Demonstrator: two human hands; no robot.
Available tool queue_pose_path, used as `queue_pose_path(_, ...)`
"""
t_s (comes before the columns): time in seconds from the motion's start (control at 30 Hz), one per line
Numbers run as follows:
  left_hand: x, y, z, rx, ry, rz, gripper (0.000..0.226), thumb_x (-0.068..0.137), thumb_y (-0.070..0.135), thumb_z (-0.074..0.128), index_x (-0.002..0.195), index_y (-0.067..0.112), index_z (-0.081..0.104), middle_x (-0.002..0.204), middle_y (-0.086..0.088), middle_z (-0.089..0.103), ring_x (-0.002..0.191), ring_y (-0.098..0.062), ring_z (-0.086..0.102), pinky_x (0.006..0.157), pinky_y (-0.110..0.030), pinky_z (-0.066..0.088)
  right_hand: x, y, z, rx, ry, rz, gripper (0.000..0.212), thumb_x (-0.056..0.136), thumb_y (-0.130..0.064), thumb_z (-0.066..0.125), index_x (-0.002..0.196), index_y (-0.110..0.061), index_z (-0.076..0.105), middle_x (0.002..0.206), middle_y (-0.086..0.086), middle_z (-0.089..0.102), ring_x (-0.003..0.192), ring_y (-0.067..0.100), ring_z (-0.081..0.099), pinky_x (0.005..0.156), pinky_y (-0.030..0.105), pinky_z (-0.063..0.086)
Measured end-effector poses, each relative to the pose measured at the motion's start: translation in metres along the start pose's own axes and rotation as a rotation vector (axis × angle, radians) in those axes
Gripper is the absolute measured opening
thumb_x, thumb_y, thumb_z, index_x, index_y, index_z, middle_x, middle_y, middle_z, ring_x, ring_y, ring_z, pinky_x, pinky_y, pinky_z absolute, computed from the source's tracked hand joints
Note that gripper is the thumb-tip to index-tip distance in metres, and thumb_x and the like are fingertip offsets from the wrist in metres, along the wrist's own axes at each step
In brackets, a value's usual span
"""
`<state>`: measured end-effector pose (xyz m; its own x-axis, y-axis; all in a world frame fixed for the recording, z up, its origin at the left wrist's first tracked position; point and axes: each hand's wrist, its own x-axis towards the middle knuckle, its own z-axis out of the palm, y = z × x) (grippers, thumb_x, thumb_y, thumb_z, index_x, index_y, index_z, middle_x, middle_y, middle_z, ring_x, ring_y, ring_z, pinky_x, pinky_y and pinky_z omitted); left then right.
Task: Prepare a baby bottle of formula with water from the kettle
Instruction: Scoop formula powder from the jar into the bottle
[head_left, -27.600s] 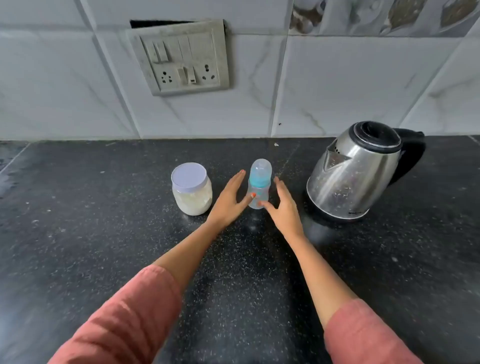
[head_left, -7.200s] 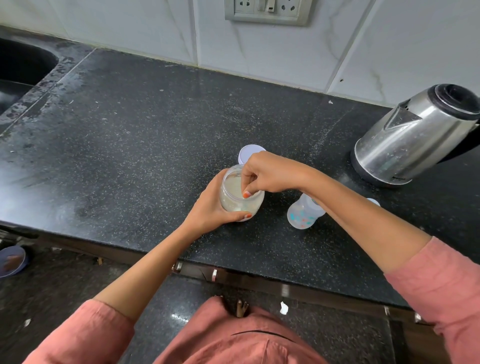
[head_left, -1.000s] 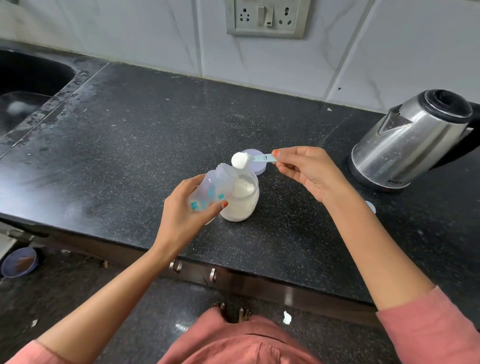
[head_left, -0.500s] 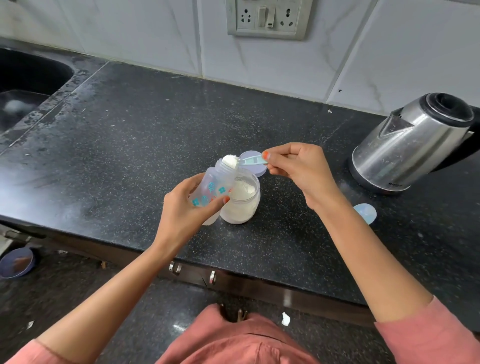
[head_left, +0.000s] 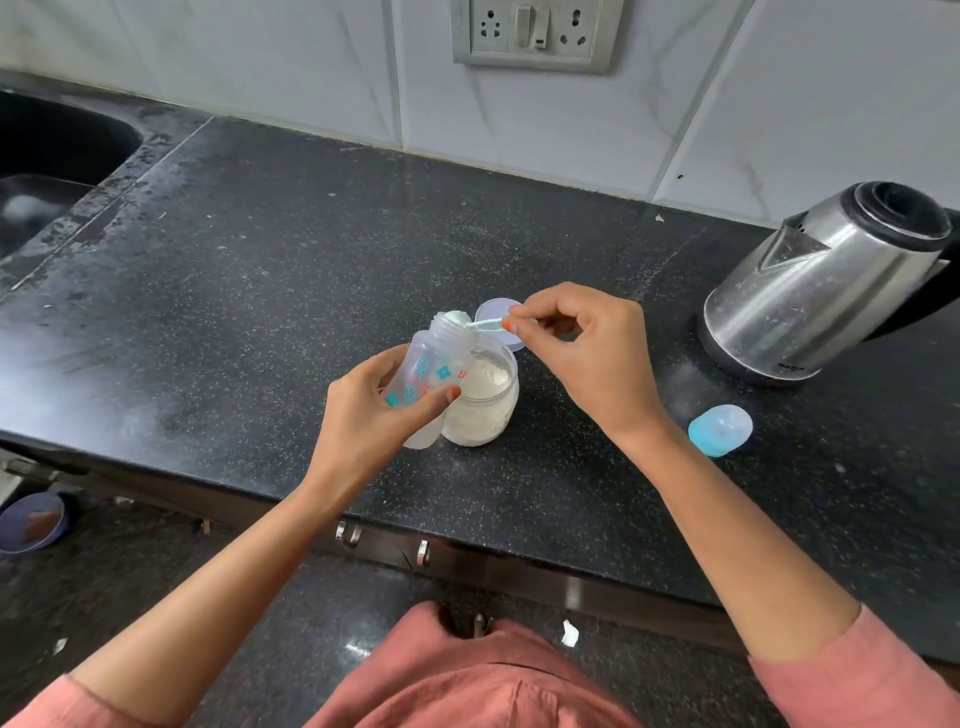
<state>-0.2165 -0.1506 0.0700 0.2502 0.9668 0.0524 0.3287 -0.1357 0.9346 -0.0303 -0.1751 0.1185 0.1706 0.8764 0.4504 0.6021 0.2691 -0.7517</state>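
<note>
head view: scoop tipped at bottle mouth

left hand (head_left: 371, 415) wrapped around tilted baby bottle (head_left: 434, 364), held above black counter (head_left: 234, 291) against open formula jar (head_left: 483, 402). scoop (head_left: 470, 321) of powder turned over at bottle's neck, handle pinched in right hand (head_left: 587, 353). purple lid (head_left: 498, 325) behind jar. blue bottle cap (head_left: 720, 430) lying right of right wrist. steel kettle (head_left: 826, 280) far right, upright.

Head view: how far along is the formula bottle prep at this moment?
Done: the clear printed baby bottle is uncapped, its blue cap lying on the black counter; the glass powder jar is open. In hand: left hand tilts the bottle while right hand tips a pale scoop at its mouth. Left: water from the steel kettle, recapping.
</note>
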Motion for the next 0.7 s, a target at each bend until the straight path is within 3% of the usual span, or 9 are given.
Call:
queue_pose_path(0.17,0.000,0.001,-0.002,-0.013,-0.012,0.003,0.031,0.072,0.029,0.078,0.094,0.042,0.062,0.087,0.024,0.069,0.082,0.005,0.064,0.070,-0.012,0.050,-0.002,0.004,-0.001,-0.072,-0.044,-0.186,0.002,0.075,-0.002,0.069,0.075,0.000,0.069,0.076,0.008,0.069,0.071,0.012,0.059,0.065,0.020,0.050)
queue_pose_path(0.7,0.000,0.002,0.001,-0.032,-0.021,-0.001,0.031,0.071,0.031,0.077,0.096,0.041,0.062,0.090,0.016,0.071,0.085,0.001,0.066,0.076,-0.025,0.055,-0.012,0.006,-0.003,-0.059,0.019,-0.262,0.003,0.076,-0.001,0.069,0.075,0.001,0.069,0.077,0.011,0.068,0.072,0.013,0.058,0.061,0.025,0.051)
